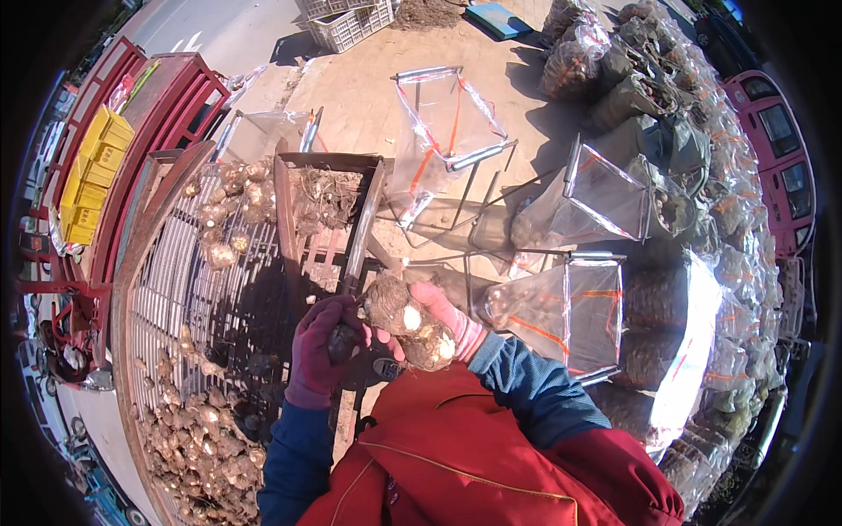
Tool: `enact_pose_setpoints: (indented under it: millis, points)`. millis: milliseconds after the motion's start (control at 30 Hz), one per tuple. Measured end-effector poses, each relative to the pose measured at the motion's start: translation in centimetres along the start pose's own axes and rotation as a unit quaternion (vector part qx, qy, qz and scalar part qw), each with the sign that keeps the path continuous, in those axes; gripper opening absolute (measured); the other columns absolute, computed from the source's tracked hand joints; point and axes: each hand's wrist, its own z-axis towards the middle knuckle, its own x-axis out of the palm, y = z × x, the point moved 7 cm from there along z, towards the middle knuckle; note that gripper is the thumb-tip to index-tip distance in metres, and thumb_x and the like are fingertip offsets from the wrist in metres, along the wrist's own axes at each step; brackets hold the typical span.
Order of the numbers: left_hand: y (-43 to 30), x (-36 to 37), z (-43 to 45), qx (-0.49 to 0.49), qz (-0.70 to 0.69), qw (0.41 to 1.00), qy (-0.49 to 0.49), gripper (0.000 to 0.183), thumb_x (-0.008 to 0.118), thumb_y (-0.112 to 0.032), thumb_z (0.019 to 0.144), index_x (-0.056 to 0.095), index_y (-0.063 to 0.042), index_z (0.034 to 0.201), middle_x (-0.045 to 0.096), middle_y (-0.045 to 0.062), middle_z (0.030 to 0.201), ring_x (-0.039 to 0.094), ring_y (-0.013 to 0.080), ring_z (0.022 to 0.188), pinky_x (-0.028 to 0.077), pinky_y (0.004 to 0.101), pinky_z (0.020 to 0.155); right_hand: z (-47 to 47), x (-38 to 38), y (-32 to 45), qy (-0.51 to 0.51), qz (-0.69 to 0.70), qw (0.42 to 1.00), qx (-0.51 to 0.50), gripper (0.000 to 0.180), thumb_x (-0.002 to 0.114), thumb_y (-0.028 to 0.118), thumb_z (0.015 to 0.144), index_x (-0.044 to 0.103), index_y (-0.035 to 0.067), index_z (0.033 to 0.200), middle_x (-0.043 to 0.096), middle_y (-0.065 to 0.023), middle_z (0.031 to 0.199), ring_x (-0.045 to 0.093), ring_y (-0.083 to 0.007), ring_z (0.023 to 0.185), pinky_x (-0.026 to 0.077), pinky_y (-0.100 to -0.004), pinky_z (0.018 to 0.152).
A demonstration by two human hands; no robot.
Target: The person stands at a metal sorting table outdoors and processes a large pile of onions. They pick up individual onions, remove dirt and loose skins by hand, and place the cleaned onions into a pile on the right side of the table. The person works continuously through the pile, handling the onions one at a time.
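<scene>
Both hands wear pink gloves and meet in front of my red apron. My right hand is closed around brown, hairy taro-like corms, with pale cut patches showing on them. A second corm sits just below, also against that hand. My left hand grips a smaller dark corm, partly hidden by its fingers and shade. Left of me stands a slatted sorting table with a rusty metal rim. A large heap of small corms covers its near end; bigger corms lie at its far end.
A metal-framed bin holding root trimmings adjoins the table. Clear plastic bags hang open on metal frames ahead and right. Filled bags are stacked along the right. Yellow crates sit on a red truck bed; white crates stand ahead.
</scene>
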Motion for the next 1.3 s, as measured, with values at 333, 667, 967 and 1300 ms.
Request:
enact_pose_setpoints:
  millis: [333,667,967,1300]
  points:
    - [5.0,-1.9,1.6,-0.149,-0.286,0.945,-0.058,0.035,0.046,-0.035,0.096,0.064,-0.005,0.101,0.066,0.008,0.080,0.066,0.0264,0.074,0.057,0.0396,0.065,-29.7,-14.9,8.0,-0.354,0.009,0.819,-0.452,0.054,0.052,0.054,0.087,0.060,0.007,0.112,0.066,-0.0149,0.094,0.065,-0.0304,0.071,0.054,-0.0422,0.063]
    - [5.3,0.2,2.0,-0.194,-0.285,0.937,-0.050,0.046,0.043,-0.045,0.096,0.064,-0.006,0.106,0.068,0.009,0.082,0.067,0.0282,0.077,0.057,0.0410,0.066,-47.5,-28.4,6.8,-0.697,-0.131,0.469,-0.526,0.052,0.064,0.044,0.084,0.054,0.008,0.120,0.063,-0.0045,0.103,0.059,-0.0185,0.095,0.049,-0.0353,0.083]
    - [6.0,0.6,2.9,-0.119,-0.351,0.928,-0.026,0.053,0.039,-0.051,0.095,0.058,-0.008,0.119,0.066,0.013,0.096,0.065,0.0310,0.088,0.055,0.0443,0.077,-37.1,-24.5,16.3,-0.688,-0.375,0.501,-0.368,0.044,0.059,0.014,0.090,0.047,-0.004,0.128,0.058,-0.0115,0.117,0.055,-0.0189,0.107,0.042,-0.0300,0.093]
    - [2.0,-0.3,-0.5,0.032,-0.386,0.921,-0.041,0.052,0.047,-0.052,0.092,0.052,-0.007,0.117,0.058,0.004,0.105,0.058,0.0190,0.096,0.047,0.0326,0.086,4.3,11.8,0.8,0.163,-0.716,0.532,-0.422,0.059,0.073,0.023,0.071,0.052,0.002,0.122,0.057,-0.0167,0.111,0.055,-0.0367,0.101,0.044,-0.0471,0.086]
